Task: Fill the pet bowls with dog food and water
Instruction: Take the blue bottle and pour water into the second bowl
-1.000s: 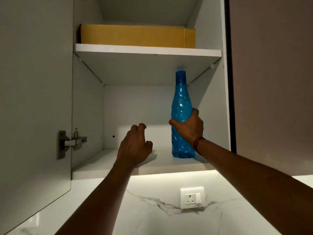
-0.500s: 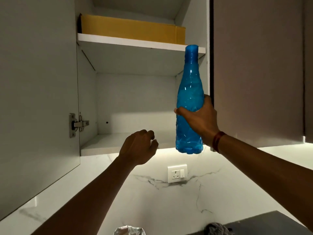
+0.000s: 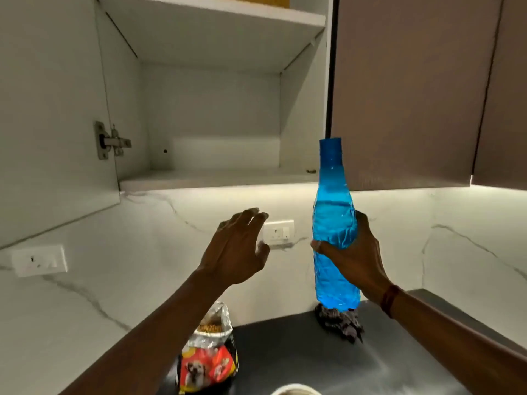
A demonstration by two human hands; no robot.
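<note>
Right hand [image 3: 356, 260]: grips the bottle [image 3: 333, 223] at mid-body. The thumb curls across the front and the fingers wrap round the back, clamped on the plastic. A dark red band [image 3: 389, 299] sits on the wrist.

Bottle: blue, upright and capped, held above the countertop [image 3: 285, 352]. The neck and cap rise above the gripping fingers and the base hangs below them. A liquid line shows just above the thumb.

Cloth [image 3: 339, 323]: crumpled on the countertop, directly below the bottle base — contact between the two cannot be told.

Left hand [image 3: 236, 249]: raised beside the bottle and apart from it. The fingers are straight and slightly spread, holding nothing. A wall socket [image 3: 278, 233] lies just past the fingertips.

Dog food bag [image 3: 209, 357]: stands open on the countertop below the left wrist, kibble visible in its mouth.

Pale rim [image 3: 296, 390]: at the bottom edge, below the right thumb — possibly a bowl, mostly cut off.

Cabinet [image 3: 216, 178]: open, above both sets of fingers.
</note>
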